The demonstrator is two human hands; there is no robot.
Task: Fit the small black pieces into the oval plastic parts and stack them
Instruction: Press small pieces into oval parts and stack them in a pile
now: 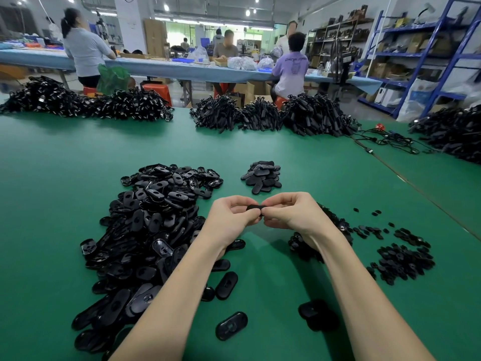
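Observation:
Above the green table [325, 178], my left hand [233, 218] and my right hand [292, 213] meet and both pinch one black oval plastic part [254, 207] between their fingertips. Whether a small piece sits in it is hidden by my fingers. A big heap of loose oval parts [151, 230] lies to the left. Beyond my hands sits a small stack of oval parts [263, 175]. Small black pieces [400, 259] are scattered in a low pile to the right, and more of these small black pieces [335, 222] lie behind my right wrist.
Single oval parts [231, 325] lie near the front edge, one oval part [316, 312] under my right forearm. Large bundles of black corded items [273, 115] line the far side of the table, with cables [390, 140] at the right. People sit at a blue bench behind.

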